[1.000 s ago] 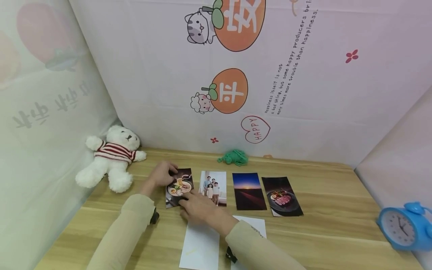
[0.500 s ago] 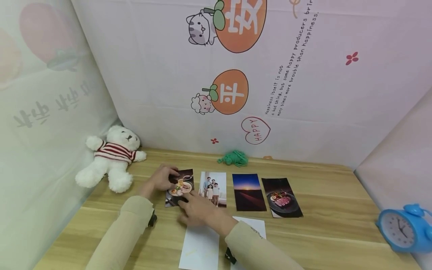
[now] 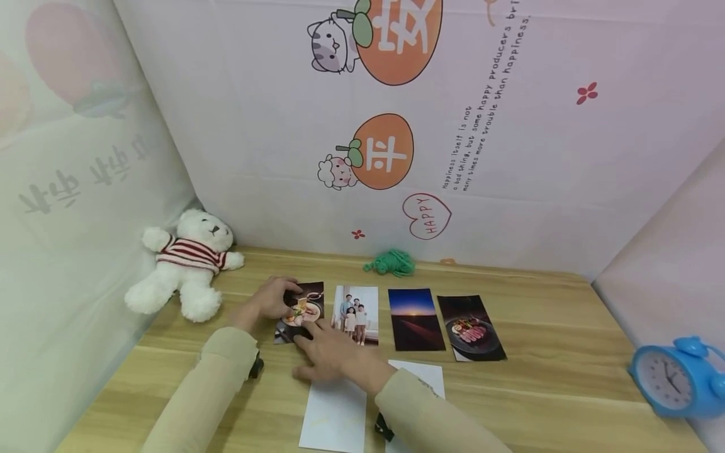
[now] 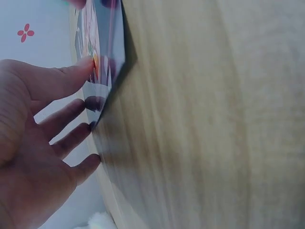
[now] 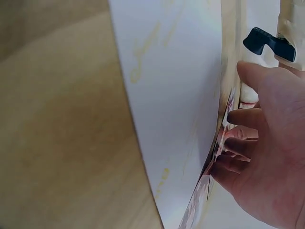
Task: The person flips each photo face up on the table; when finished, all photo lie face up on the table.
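Both hands are at a photo of a food bowl, the leftmost in a row of photos on the table. My left hand touches its upper left part; in the left wrist view the thumb lies on the picture and other fingers meet its edge. My right hand rests fingertips on its lower right, with the thumb spread away. A family photo lies right beside it, its lower left corner partly behind the right hand. Under the right wrist is a white card, also in the right wrist view.
A sunset photo and a steak-plate photo continue the row. A second white card is partly under the right sleeve. Behind lies green yarn. A white teddy bear sits left, a blue alarm clock right.
The food photo has turned and shifted very slightly under the fingers. My right thumb has spread outward from the index finger. The left hand stays nearly in place.
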A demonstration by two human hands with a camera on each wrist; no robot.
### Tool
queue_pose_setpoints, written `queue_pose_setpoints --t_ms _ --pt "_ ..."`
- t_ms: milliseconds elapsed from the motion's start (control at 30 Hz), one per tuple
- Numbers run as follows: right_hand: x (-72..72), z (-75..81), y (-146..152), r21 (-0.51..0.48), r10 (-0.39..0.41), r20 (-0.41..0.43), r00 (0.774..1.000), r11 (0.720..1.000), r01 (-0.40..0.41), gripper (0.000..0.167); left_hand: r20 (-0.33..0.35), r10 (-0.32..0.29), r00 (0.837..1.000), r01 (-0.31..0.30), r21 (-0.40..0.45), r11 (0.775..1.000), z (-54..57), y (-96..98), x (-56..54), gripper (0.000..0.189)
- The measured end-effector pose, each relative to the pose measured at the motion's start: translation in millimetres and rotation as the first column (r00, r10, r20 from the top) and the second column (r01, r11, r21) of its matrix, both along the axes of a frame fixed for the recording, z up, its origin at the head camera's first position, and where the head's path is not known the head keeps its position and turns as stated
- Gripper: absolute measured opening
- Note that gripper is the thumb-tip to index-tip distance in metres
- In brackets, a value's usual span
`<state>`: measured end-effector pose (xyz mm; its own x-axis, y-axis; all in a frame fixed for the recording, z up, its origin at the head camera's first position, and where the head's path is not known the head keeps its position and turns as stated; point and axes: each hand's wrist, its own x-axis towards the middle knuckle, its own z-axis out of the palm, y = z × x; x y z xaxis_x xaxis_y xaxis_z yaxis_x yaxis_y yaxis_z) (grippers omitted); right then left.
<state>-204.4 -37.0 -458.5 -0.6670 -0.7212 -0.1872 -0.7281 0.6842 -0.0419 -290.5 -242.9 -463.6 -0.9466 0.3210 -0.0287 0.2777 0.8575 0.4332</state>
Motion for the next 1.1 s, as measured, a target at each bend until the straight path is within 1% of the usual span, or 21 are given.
queue_pose_setpoints --t_ms 100,200,267,400,500,600,667,733,767,867,900,967,1000,1033,1100 --pt "1.4 1.2 0.2 -0.006 0.017 -0.026 1.0 1.0 -0.017 0.072 0.029 0.016 0.999 -0.016 0.005 1.0 1.8 1.9 0.1 0.049" --pt "3.7 4.9 3.8 -0.009 0.036 -0.051 0.998 0.999 -0.036 0.07 0.032 0.011 0.999 -0.012 0.016 1.0 1.9 2.9 -0.6 0.052" --pt "5.9 10.2 7.0 -0.012 0.044 -0.054 0.998 0.999 -0.044 0.069 0.033 0.006 0.999 -0.007 0.03 1.0 2.6 2.3 -0.6 0.054" --pt "11.7 23.7 15.0 -0.021 0.048 -0.043 0.998 0.999 -0.049 0.066 0.046 0.017 0.999 -0.02 0.078 0.997 7.6 1.9 0.5 0.055" --pt "16.0 30.9 23.4 -0.018 0.045 -0.045 0.998 0.999 -0.046 0.065 0.019 0.011 1.0 -0.013 0.084 0.996 13.4 7.1 1.2 0.056" --pt "19.7 31.8 36.5 -0.015 0.036 -0.054 0.998 0.999 -0.037 0.064 -0.038 -0.024 0.999 0.026 0.054 0.998 18.7 18.4 3.6 0.055" --pt "20.8 30.7 48.5 -0.019 0.031 -0.066 0.997 0.999 -0.033 0.063 -0.073 -0.045 0.996 0.048 0.041 0.998 23.7 29.8 4.6 0.054" --pt "22.4 29.7 62.7 -0.015 0.03 -0.067 0.997 0.999 -0.031 0.064 -0.085 -0.054 0.995 0.058 0.038 0.998 29.6 43.8 7.9 0.051" --pt "23.6 29.5 70.3 -0.013 0.029 -0.066 0.997 0.999 -0.03 0.065 -0.067 -0.05 0.997 0.054 0.057 0.997 33.1 51.9 10.5 0.05" --pt "29.2 29.7 95.1 0.003 0.035 -0.064 0.997 0.999 -0.035 0.067 -0.04 -0.059 0.997 0.062 0.085 0.994 42.0 80.1 20.0 0.046" --pt "31.9 29.7 103.6 0.005 0.041 -0.07 0.997 0.999 -0.041 0.069 -0.033 -0.072 0.997 0.075 0.091 0.993 44.4 90.3 24.1 0.044" --pt "39.2 30.2 120.1 0.004 0.054 -0.077 0.996 0.999 -0.054 0.07 -0.006 -0.118 0.993 0.118 0.105 0.987 47.8 110.7 32.7 0.041" --pt "43.7 29.7 128.1 0.001 0.068 -0.09 0.994 0.998 -0.068 0.072 -0.018 -0.161 0.987 0.162 0.088 0.983 48.4 120.5 36.8 0.039" --pt "48.8 29.1 135.9 0.003 0.081 -0.101 0.992 0.997 -0.081 0.074 -0.006 -0.196 0.981 0.196 0.074 0.978 49.4 129.8 41.8 0.038" --pt "59.6 28.2 149.8 0.006 0.107 -0.109 0.988 0.994 -0.107 0.077 0.008 -0.282 0.959 0.282 0.027 0.959 50.7 146.8 51.6 0.036"
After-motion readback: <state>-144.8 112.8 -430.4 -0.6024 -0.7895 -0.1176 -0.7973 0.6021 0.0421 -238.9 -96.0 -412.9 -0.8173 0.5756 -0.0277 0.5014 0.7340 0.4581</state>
